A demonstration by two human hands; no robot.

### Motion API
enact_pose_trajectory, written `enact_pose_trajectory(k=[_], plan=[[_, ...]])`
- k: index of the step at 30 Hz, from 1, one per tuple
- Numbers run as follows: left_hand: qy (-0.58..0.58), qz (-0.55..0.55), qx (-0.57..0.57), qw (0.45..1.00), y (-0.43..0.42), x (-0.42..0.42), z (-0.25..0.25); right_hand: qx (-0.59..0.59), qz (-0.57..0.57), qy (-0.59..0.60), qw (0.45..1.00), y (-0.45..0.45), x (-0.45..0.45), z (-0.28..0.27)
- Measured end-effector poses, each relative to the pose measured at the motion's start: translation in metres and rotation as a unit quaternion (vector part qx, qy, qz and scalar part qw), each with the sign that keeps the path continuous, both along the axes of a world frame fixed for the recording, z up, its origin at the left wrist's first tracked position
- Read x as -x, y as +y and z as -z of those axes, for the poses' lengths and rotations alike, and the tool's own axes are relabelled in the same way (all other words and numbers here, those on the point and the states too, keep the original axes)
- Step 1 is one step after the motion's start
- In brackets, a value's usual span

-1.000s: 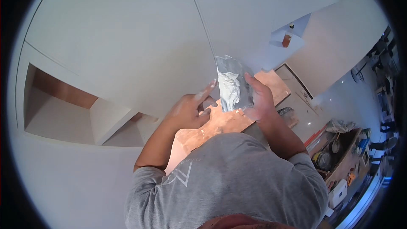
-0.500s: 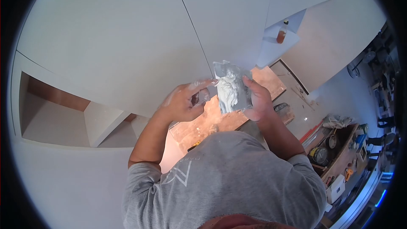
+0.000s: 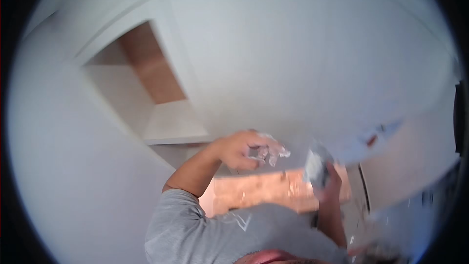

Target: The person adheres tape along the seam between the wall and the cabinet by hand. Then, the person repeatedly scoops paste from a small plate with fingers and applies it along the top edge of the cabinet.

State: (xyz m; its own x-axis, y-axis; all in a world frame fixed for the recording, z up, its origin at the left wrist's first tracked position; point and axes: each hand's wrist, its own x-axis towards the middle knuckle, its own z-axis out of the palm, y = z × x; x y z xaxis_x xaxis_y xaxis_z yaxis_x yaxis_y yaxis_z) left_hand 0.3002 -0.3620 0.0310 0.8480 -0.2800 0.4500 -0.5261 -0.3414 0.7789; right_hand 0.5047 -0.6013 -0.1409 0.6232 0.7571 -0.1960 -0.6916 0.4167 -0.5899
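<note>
Paste (image 3: 313, 165) lies on a gray plate (image 3: 321, 178) (blurred); the right hand (image 3: 331, 187) grips its edge; the left hand (image 3: 240, 149), half open and smeared white, holds nothing.

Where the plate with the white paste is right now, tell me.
In the head view, the plate is right of centre, held in the right hand; the left hand is to its left, apart from it.

The plate (image 3: 321, 179) was grey and looked blurry. It stood tilted in the right hand (image 3: 331, 186). White paste (image 3: 314, 165) sat in a patch on its face. More paste stuck to the left fingertips (image 3: 284, 154).
</note>
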Motion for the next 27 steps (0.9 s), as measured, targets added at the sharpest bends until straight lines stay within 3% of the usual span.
enact_pose_trajectory(k=[1, 2, 3, 4, 5, 6, 7, 12, 21, 24, 27], plan=[[-0.063, -0.067, 0.027, 0.995, 0.015, 0.025, -0.03, 0.07, 0.011, -0.252, 0.965, -0.002, -0.005, 0.02], [-0.127, -0.124, 0.058, 0.982, 0.029, 0.055, -0.062, 0.153, 0.071, -0.469, 0.867, -0.004, -0.011, 0.039], [-0.259, -0.201, 0.116, 0.937, 0.029, 0.076, -0.1, 0.139, 0.066, -0.448, 0.881, -0.003, -0.011, 0.03], [-0.344, -0.261, 0.039, 0.901, 0.048, 0.101, -0.144, 0.125, 0.06, -0.426, 0.894, -0.002, -0.011, 0.02], [-0.389, -0.263, 0.089, 0.879, 0.063, 0.127, -0.181, 0.045, 0.018, -0.208, 0.977, 0.003, -0.014, 0.017], [-0.422, -0.21, 0.061, 0.88, 0.096, 0.15, -0.221, -0.031, -0.026, 0.027, 0.999, 0.006, -0.019, 0.015], [-0.443, -0.332, 0.051, 0.831, 0.107, 0.174, -0.254, -0.029, -0.026, 0.025, 0.999, 0.008, -0.02, 0.013], [-0.458, -0.488, 0.1, 0.736, 0.182, 0.249, -0.363, -0.033, -0.037, 0.021, 0.999, 0.017, -0.017, 0.01], [-0.4, -0.55, 0.127, 0.722, 0.198, 0.26, -0.401, -0.03, -0.042, -0.003, 0.999, 0.024, -0.021, 0.016], [-0.322, -0.541, 0.14, 0.764, 0.207, 0.261, -0.414, -0.04, -0.048, -0.014, 0.998, 0.024, -0.024, 0.023], [-0.317, -0.572, 0.099, 0.75, 0.168, 0.196, -0.422, -0.049, -0.055, -0.025, 0.997, 0.025, -0.02, 0.016]])
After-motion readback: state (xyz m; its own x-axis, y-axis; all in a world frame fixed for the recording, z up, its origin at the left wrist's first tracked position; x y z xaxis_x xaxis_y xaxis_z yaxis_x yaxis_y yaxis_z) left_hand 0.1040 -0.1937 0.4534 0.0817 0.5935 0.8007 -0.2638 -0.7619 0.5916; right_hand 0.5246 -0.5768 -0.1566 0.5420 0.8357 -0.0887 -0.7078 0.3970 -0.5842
